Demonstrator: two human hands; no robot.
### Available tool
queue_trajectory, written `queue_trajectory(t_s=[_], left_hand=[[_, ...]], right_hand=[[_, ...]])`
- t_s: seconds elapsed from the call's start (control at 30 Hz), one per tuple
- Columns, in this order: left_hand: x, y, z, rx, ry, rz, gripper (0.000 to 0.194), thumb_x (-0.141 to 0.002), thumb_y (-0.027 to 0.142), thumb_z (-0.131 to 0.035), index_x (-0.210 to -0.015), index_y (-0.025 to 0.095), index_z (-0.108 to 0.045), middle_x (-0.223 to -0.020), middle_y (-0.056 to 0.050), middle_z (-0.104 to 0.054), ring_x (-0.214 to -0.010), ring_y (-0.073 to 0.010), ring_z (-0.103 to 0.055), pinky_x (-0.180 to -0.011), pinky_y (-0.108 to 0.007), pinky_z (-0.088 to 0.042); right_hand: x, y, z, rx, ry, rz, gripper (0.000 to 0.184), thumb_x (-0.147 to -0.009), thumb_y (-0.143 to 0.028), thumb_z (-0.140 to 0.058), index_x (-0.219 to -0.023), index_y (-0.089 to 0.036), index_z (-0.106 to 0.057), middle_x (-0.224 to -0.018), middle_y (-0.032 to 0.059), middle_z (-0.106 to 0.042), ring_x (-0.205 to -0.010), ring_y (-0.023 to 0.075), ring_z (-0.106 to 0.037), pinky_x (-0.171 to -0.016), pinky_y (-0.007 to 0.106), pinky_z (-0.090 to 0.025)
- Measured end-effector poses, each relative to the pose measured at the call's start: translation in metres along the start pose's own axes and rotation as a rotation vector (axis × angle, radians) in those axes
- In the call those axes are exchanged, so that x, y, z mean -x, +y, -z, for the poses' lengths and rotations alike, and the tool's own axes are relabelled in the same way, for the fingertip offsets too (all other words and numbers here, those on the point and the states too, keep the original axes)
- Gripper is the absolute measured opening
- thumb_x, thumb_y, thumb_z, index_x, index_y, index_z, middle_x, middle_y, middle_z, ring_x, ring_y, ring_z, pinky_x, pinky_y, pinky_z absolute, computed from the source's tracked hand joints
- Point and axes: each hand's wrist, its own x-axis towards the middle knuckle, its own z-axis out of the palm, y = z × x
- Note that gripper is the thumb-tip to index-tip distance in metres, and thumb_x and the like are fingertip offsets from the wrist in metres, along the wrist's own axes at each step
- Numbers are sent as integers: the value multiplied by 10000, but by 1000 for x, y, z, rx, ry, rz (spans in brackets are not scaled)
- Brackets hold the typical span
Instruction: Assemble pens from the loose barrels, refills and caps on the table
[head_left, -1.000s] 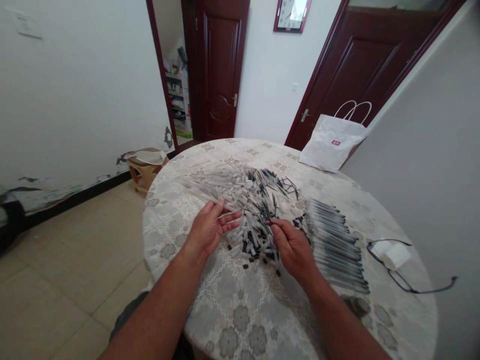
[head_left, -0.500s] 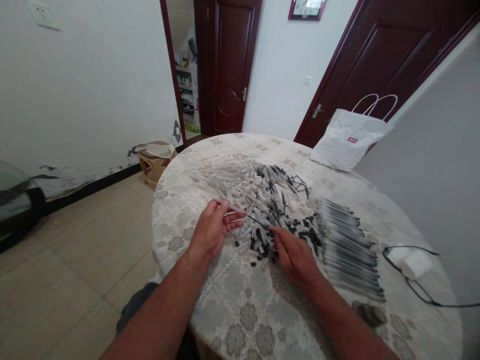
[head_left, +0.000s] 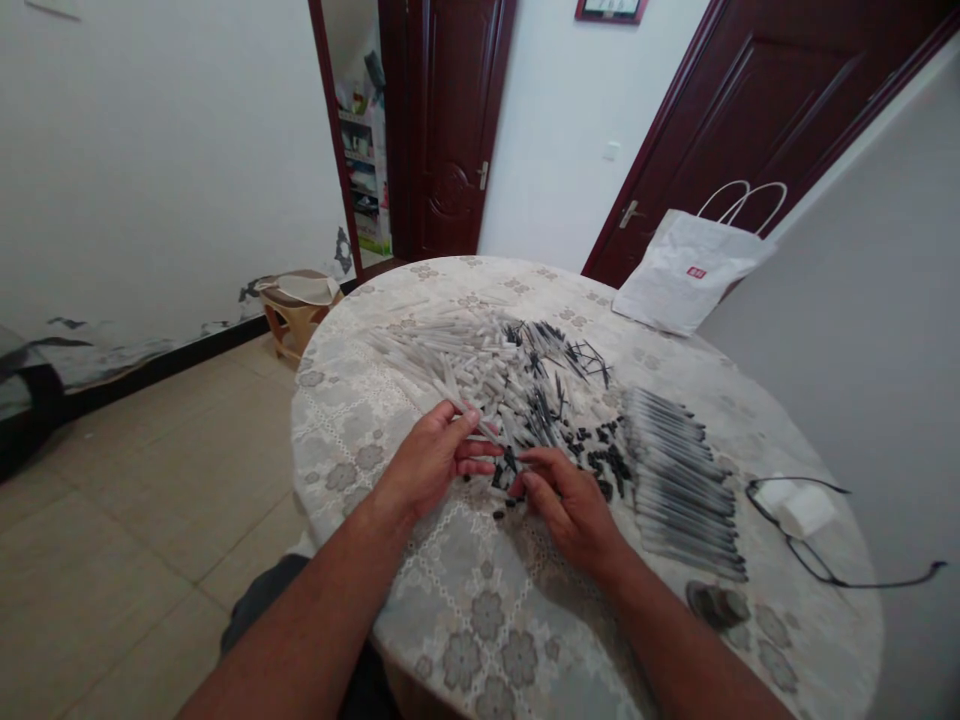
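My left hand (head_left: pixel 429 455) pinches a clear white pen barrel (head_left: pixel 486 430) between thumb and forefinger, its other fingers loosely stretched beneath. My right hand (head_left: pixel 568 503) is closed at the barrel's near end, fingertips on a thin dark pen refill (head_left: pixel 519 459), most of which is hidden. Whether the refill is fully inside the barrel I cannot tell. Just beyond both hands spreads a heap of loose white barrels and caps (head_left: pixel 480 365). Dark refills (head_left: pixel 544 415) and small black plugs (head_left: pixel 611 460) lie around its right side.
To the right, a row of filled pens (head_left: pixel 682 485) lies side by side. Beyond it are eyeglasses (head_left: pixel 814 565) and a white folded block (head_left: pixel 806 508). A small dark round object (head_left: pixel 718 605) sits near my right forearm. A white paper bag (head_left: pixel 686 275) stands at the table's far edge.
My right hand has moved in towards my left hand. The long stretch of refill that showed between them is now mostly out of sight. The view has shifted slightly.
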Motion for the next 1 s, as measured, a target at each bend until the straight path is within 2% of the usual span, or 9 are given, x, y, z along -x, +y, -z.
queue_trajectory(t_s=[0.13,0.23,0.37,0.5,0.6,0.7,0.77,0.87,1.0], left_hand=[[6,-7,-6,53,-168,127,275,-882,386,-724,-975,190,-555,-995,-97,-724,-797,-223,-755,-602,-292,-610],[8,-14,-8,76,-258,190,269,-891,382,-720,-980,181,-565,-1026,-120,-733,-804,-223,-755,-617,-298,-615],[9,-20,-10,87,-311,253,265,-878,340,-742,-956,160,-564,-970,-140,-751,-737,-215,-748,-602,-306,-617],[6,-13,-10,220,-217,213,159,-903,250,-701,-924,148,-582,-904,-109,-752,-760,-231,-763,-598,-306,-626],[1,-3,-5,361,-34,133,89,-937,206,-638,-892,138,-599,-832,-86,-746,-749,-215,-764,-609,-294,-628],[-5,5,0,457,140,84,103,-972,204,-582,-893,142,-604,-765,-61,-734,-718,-187,-757,-594,-260,-614],[-7,6,2,469,201,59,112,-981,208,-568,-894,143,-600,-758,-61,-732,-710,-180,-754,-581,-249,-606],[-8,2,0,430,220,25,100,-963,216,-597,-894,145,-593,-765,-65,-730,-725,-189,-756,-582,-252,-606],[-6,-6,-4,359,196,1,119,-928,221,-651,-872,155,-569,-801,-72,-730,-782,-220,-766,-597,-271,-613]], right_hand=[[2,0,-6,-291,34,-88,195,-981,-382,-579,-1104,-231,-585,-813,-4,-712,-624,120,-615,-588,221,-467],[1,6,-8,-298,108,-106,217,-892,-401,-707,-907,-218,-590,-700,-46,-590,-595,105,-521,-561,210,-402],[0,11,-6,-353,65,-117,323,-830,-432,-768,-777,-211,-537,-673,-55,-520,-609,106,-470,-568,217,-380],[-2,10,3,-332,85,-123,277,-874,-455,-713,-852,-213,-579,-709,-39,-561,-616,119,-501,-569,227,-394],[-5,7,13,-68,113,-51,169,-941,-378,-642,-938,-208,-639,-755,-9,-611,-645,133,-544,-619,248,-425],[-6,4,17,172,-55,137,123,-974,-279,-589,-1006,-201,-678,-890,45,-649,-796,164,-607,-740,278,-461],[-5,0,15,285,-202,197,159,-993,-256,-554,-1060,-201,-689,-966,64,-648,-866,173,-622,-772,279,-466],[-4,-9,4,479,-355,184,189,-1005,-271,-543,-1107,-225,-694,-1009,60,-646,-858,168,-627,-725,265,-451],[-4,-17,-11,658,-432,141,162,-998,-272,-545,-964,-226,-697,-941,40,-640,-786,159,-614,-635,250,-398]])
